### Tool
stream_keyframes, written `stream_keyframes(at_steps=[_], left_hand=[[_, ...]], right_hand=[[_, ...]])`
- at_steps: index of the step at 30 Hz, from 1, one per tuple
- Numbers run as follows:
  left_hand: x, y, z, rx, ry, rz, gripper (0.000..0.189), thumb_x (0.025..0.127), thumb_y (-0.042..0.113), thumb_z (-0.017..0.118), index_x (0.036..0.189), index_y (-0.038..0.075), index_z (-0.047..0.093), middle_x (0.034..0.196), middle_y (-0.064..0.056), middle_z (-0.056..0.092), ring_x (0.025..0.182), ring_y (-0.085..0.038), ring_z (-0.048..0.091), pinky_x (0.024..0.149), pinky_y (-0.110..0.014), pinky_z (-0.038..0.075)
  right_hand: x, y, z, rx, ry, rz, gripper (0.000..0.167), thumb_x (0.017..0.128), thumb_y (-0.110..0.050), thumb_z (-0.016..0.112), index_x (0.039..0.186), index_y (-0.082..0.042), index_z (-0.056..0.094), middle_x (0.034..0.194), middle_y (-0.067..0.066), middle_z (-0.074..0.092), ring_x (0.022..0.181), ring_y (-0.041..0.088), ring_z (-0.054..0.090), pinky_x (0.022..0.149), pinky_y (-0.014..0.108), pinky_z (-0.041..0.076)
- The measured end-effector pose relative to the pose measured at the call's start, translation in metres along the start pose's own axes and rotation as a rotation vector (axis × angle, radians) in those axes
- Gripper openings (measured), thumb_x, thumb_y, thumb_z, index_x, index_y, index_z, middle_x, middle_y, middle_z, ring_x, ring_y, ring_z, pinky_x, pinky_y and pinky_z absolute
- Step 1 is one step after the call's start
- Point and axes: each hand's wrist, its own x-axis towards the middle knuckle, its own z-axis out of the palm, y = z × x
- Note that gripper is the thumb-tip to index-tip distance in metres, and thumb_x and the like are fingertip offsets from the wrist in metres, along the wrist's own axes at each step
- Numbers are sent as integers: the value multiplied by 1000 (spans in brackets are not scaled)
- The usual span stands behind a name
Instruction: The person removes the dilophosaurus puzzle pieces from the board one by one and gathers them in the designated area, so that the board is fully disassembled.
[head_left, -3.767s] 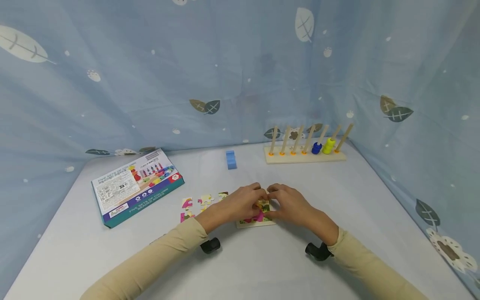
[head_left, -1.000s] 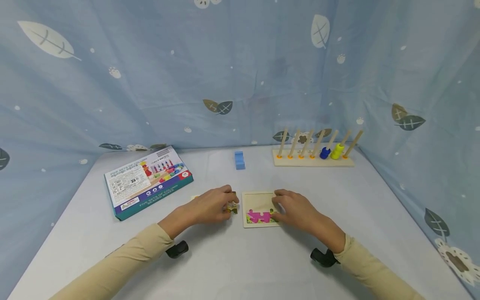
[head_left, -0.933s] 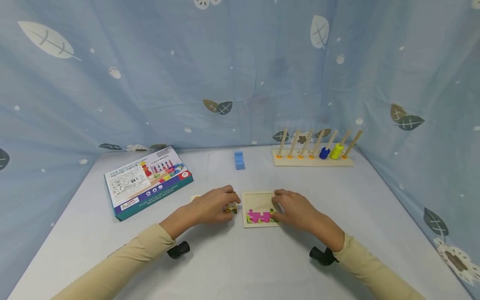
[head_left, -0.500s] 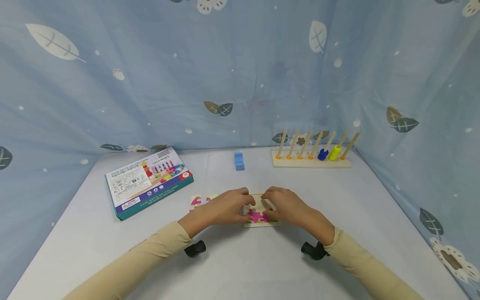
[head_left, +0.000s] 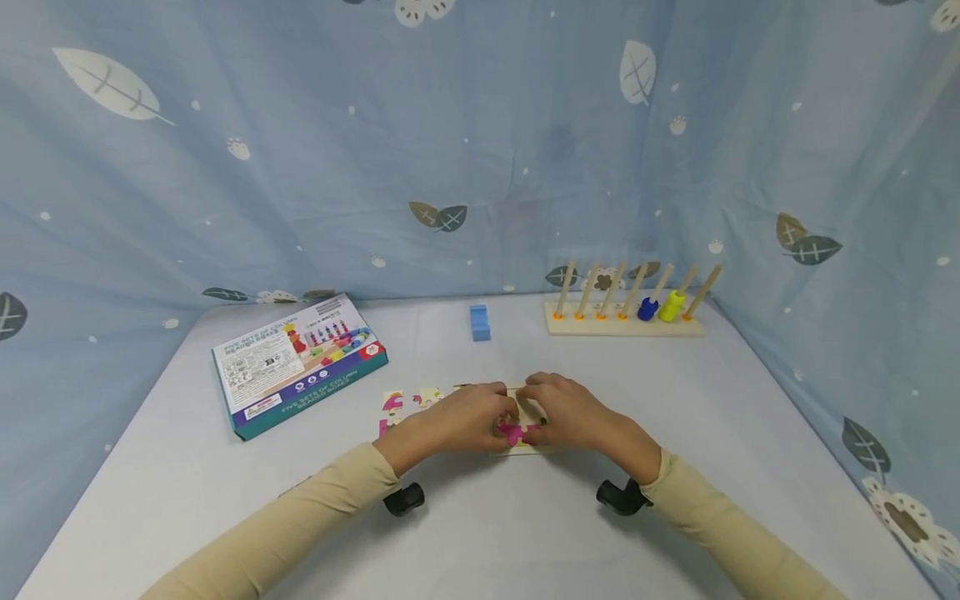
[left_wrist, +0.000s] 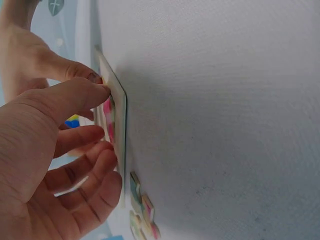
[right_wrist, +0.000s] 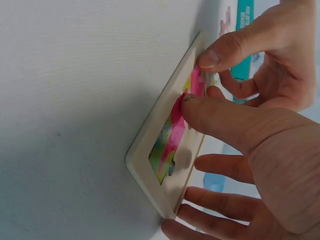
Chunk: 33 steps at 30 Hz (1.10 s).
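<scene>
A small square wooden puzzle board (head_left: 525, 451) lies on the table under both hands. Pink and green jigsaw pieces (right_wrist: 175, 132) fill its near part; bare wood shows beyond them. My left hand (head_left: 467, 417) is at the board's left side, thumb and bent fingers pinching a puzzle piece that is mostly hidden. The right hand (head_left: 573, 414) holds the board from the right: its thumb presses the pink pieces, and its fingers lie along the far edge. Both thumbs are close together in the right wrist view. More loose pieces (head_left: 393, 402) lie left of the board, partly behind the left arm.
A flat toy box (head_left: 300, 367) lies at the back left. One blue block (head_left: 480, 322) stands at the back middle. Behind the right hand is a wooden peg rack (head_left: 622, 328) with blue and yellow beads. A patterned blue curtain (head_left: 480, 150) hangs behind the table.
My left hand has moved right, from the loose pieces to the board, taking a piece with it. The right hand stays at the board's right side, shifted slightly left.
</scene>
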Motion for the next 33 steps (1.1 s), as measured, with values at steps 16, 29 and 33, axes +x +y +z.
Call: stream_keyframes(at_steps=[16,29,33], left_hand=[[1,10,-3,-54,-60,-88,29,77,33,88,97,19,72,90,7,54,77,-5,49,62,-20,43],[-3,10,-2,21,10,-42,22,81,31,82,98,22,73,92,6,57,78,-5,49,62,-21,42],[-5,11,-3,19,30,-25,21,80,31,82,97,22,73,93,5,56,75,-5,49,62,-21,43]], right_hand=[[2,-2,2,8,-18,59,53,76,-32,88,119,-7,70,135,16,56,123,35,53,99,51,45],[1,-3,-1,11,-31,82,54,76,-33,88,121,-7,70,137,16,55,124,35,53,98,51,46],[1,-3,0,19,-22,75,53,76,-31,88,119,-6,71,136,16,55,122,35,54,97,51,47]])
